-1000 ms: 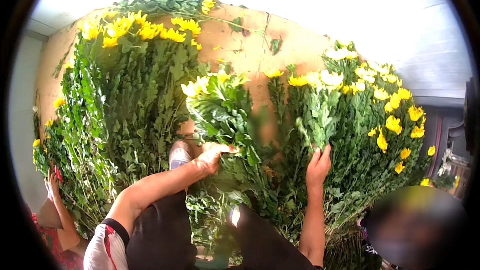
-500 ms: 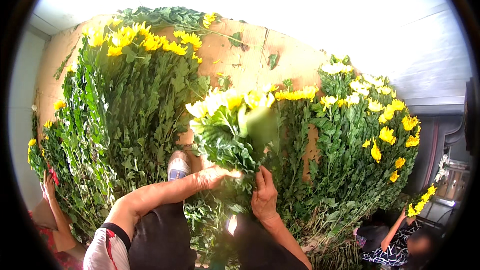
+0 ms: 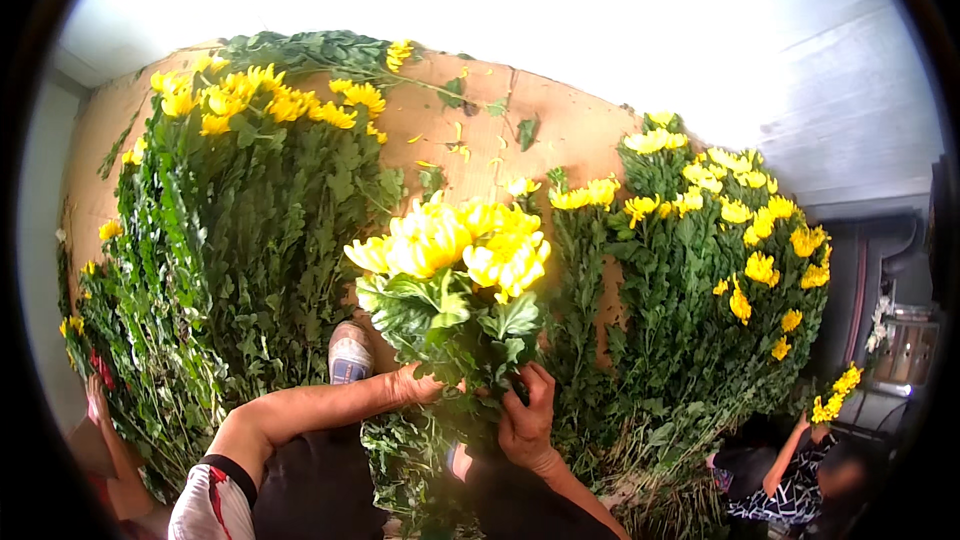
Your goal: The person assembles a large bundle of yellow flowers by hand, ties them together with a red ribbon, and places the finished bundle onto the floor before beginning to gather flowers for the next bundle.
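A bunch of yellow chrysanthemums (image 3: 430, 242) stands upright in front of me, its large blooms close together above green leaves. My left hand (image 3: 424, 384) grips it from the left, with the fingers partly hidden by the foliage. On the other side, my right hand (image 3: 528, 422) has its fingers curled in against the bunch's lower leaves and stems. The stems run down between my legs, and their lower ends are hard to make out.
A wide heap of chrysanthemums (image 3: 270, 210) lies left, another heap (image 3: 690, 300) right, both on brown cardboard (image 3: 570, 105). My shoe (image 3: 350, 352) is between them. A person's hand (image 3: 97, 400) shows at far left; another person (image 3: 785, 490) at lower right holds yellow flowers (image 3: 838, 395).
A blurred stem at the bunch's right has come in among the other blooms, which now sit closer together. The bunch is slightly lower in view, and my right hand stays beside it.
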`<state>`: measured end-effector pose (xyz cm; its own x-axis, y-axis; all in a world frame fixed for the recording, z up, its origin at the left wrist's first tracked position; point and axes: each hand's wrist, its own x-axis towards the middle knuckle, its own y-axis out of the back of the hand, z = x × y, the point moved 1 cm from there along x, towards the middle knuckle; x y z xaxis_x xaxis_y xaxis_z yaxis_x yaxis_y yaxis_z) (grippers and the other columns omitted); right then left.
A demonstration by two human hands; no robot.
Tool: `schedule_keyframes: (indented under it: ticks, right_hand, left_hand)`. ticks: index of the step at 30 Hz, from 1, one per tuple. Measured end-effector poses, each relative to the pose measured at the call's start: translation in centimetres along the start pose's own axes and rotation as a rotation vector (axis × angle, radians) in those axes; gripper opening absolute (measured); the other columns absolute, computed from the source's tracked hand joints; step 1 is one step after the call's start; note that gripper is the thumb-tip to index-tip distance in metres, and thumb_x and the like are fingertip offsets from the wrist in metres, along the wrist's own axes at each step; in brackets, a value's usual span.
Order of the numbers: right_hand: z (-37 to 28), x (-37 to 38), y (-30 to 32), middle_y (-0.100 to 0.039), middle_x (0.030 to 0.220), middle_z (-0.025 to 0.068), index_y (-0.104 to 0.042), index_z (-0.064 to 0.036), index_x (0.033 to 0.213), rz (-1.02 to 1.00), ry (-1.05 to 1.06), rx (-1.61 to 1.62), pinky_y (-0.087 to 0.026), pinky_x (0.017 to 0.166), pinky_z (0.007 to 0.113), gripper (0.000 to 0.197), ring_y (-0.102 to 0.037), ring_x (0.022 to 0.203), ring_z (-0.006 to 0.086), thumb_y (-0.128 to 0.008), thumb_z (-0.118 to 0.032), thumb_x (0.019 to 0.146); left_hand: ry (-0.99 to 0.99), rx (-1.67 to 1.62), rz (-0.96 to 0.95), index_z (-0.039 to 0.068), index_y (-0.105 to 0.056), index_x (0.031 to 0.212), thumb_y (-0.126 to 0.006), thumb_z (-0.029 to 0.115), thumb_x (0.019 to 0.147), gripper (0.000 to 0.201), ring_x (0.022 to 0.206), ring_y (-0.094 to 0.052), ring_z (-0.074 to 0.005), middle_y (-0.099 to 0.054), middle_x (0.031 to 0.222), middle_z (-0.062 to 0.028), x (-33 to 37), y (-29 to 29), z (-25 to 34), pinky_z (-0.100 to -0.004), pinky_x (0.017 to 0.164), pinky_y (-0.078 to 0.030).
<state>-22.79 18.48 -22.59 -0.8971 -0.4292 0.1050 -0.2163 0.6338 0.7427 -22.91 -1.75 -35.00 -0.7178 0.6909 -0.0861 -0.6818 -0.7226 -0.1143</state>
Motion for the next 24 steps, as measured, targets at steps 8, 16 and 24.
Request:
schedule_keyframes:
  ticks: [8,16,24]
  right_hand:
    - [4.5,1.9,1.1,-0.054,0.12,0.0229,-0.051,0.0073,0.12,0.232,-0.369,0.165,-0.044,0.096,0.04,0.033,-0.055,0.111,0.0386,-0.054,-0.005,0.09]
    - [20.0,2.9,4.4,-0.057,0.118,0.0208,-0.058,0.0013,0.114,0.344,-0.256,-0.513,-0.049,0.086,0.042,0.027,-0.06,0.1,0.0352,-0.054,-0.019,0.097]
    - [23.8,4.1,2.9,-0.065,0.117,0.0231,-0.057,-0.0002,0.13,-0.103,-0.863,-0.319,-0.049,0.092,0.043,0.05,-0.064,0.108,0.0342,-0.062,-0.035,0.094]
  left_hand:
    - [0.453,-1.351,0.417,0.004,-0.069,0.106,-0.072,0.022,0.084,0.028,0.092,-0.068,-0.0216,-0.072,0.1,-0.0079,-0.5,-0.9,-2.1,-0.0397,0.087,-0.054]
    - [0.433,-1.235,0.722,0.01,-0.066,0.11,-0.075,0.027,0.079,0.037,0.093,-0.066,-0.0189,-0.07,0.101,-0.0026,-1.4,0.0,-5.1,-0.0401,0.085,-0.055]
    - [0.434,-1.199,0.613,0.01,-0.067,0.111,-0.077,0.03,0.08,0.039,0.096,-0.066,-0.0221,-0.07,0.106,-0.004,0.4,0.1,-2.8,-0.0418,0.085,-0.056]
